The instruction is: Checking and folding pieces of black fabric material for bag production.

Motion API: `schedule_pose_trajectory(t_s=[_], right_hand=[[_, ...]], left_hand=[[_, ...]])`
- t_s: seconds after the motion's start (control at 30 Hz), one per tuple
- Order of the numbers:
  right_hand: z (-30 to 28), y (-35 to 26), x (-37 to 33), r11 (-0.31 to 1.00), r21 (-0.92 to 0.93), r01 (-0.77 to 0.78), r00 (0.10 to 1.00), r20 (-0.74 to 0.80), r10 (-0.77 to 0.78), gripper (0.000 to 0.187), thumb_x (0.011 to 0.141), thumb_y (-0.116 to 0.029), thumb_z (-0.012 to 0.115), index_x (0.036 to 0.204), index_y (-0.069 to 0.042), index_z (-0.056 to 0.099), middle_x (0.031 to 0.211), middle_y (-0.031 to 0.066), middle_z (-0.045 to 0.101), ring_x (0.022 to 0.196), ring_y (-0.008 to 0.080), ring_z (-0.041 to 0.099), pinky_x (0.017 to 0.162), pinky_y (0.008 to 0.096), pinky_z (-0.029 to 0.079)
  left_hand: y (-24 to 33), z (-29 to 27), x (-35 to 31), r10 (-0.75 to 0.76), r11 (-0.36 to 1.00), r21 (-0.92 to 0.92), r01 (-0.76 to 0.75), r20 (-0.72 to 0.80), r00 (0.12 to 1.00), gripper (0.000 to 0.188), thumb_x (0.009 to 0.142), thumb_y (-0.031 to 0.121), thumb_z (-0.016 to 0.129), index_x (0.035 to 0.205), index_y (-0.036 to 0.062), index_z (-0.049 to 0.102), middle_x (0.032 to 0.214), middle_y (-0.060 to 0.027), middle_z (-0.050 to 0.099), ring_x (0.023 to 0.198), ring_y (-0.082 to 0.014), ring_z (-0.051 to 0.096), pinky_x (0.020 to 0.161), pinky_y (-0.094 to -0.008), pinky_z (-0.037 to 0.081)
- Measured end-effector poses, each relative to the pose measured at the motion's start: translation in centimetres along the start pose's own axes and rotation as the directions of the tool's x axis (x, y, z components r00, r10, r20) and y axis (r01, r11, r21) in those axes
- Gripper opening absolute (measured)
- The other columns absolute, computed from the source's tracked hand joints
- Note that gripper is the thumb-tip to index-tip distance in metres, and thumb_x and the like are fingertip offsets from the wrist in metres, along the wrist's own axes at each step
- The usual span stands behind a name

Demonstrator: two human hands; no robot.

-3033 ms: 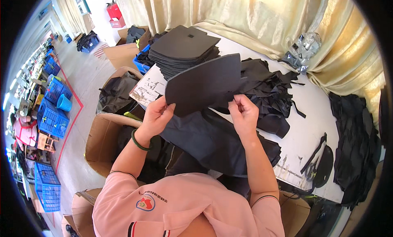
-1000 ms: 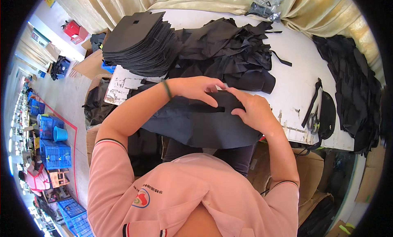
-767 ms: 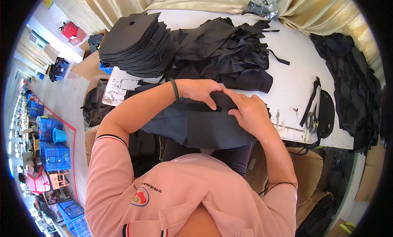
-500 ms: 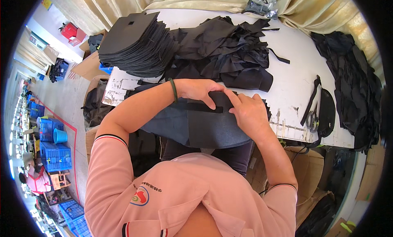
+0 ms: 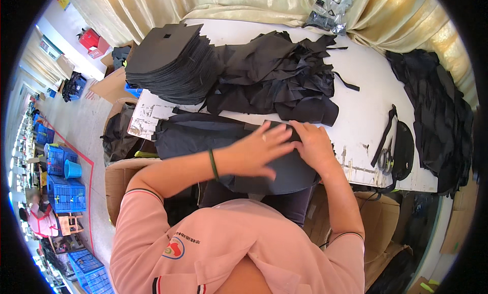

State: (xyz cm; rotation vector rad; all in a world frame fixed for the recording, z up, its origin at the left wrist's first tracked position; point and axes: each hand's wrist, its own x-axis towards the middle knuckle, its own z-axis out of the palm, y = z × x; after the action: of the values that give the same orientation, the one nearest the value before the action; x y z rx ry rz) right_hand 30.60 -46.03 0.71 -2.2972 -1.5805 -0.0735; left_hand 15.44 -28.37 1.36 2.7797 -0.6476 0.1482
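Note:
A black fabric piece lies along the near edge of the white table and hangs over it toward my lap. Above its middle, my left hand is open, palm down with the fingers spread; whether it touches the cloth is hard to tell. At the right end of the piece, my right hand is closed on the fabric, fingers bent over its far edge and thumb on top. Beyond my hands lies a loose heap of black fabric pieces, beside a thick stack of black flat panels.
To the right on the white table lie scissors and a black pouch with a strap. A long pile of black cloth hangs off the right edge. Cardboard boxes stand below; blue crates are at left.
My left hand has left the dark strip near the right hand and moved nearer to me, its fingers now spread. My right hand stays at the fabric's right end.

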Motion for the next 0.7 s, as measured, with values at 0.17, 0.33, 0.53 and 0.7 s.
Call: schedule_pose_trajectory(t_s=[0.17,0.33,0.53,0.7], right_hand=[[0.7,1.9,7.7,0.992,0.125,0.025,0.996,-0.093,-0.013,0.038,0.074,-0.015,0.076,0.109,-0.008,0.064,0.097,0.0116,0.061,0.096,0.0310,0.061,0.080,0.0417,0.048],[8.3,0.4,17.0,0.965,-0.016,0.260,0.945,-0.199,-0.258,0.037,0.074,-0.014,0.074,0.110,-0.007,0.064,0.104,0.0119,0.061,0.102,0.0299,0.060,0.088,0.0419,0.045],[12.3,0.4,20.8,0.934,-0.330,0.134,0.979,-0.104,-0.177,0.015,0.082,-0.014,0.060,0.095,-0.009,0.065,0.090,0.0077,0.065,0.094,0.0251,0.060,0.084,0.0417,0.040],[8.8,-2.6,18.0,0.947,-0.225,0.229,0.936,-0.216,-0.278,0.008,0.079,-0.010,0.058,0.086,-0.008,0.062,0.085,0.0088,0.062,0.088,0.0256,0.060,0.080,0.0403,0.040]], left_hand=[[0.7,4.7,-3.7,-0.040,0.998,-0.036,0.047,0.176,0.983,0.101,0.073,0.051,0.076,0.152,0.0110,0.027,0.159,-0.0191,0.020,0.148,-0.0367,0.015,0.117,-0.0592,0.013],[0.3,5.4,-3.8,-0.030,0.991,-0.127,0.046,0.121,0.992,0.095,0.075,0.049,0.075,0.152,0.0154,0.029,0.159,-0.0174,0.019,0.149,-0.0354,0.013,0.117,-0.0606,0.009],[-1.3,3.0,-5.3,-0.553,0.622,-0.752,0.221,-0.222,0.803,0.022,0.091,0.021,0.068,0.108,0.0060,0.067,0.105,-0.0098,0.068,0.098,-0.0213,0.065,0.089,-0.0350,0.051],[-11.0,1.3,-6.5,-0.883,-0.350,-0.933,-0.079,0.301,0.359,0.060,0.093,0.050,0.062,0.130,0.0067,0.046,0.115,-0.0123,0.061,0.093,-0.0223,0.064,0.083,-0.0400,0.055]])
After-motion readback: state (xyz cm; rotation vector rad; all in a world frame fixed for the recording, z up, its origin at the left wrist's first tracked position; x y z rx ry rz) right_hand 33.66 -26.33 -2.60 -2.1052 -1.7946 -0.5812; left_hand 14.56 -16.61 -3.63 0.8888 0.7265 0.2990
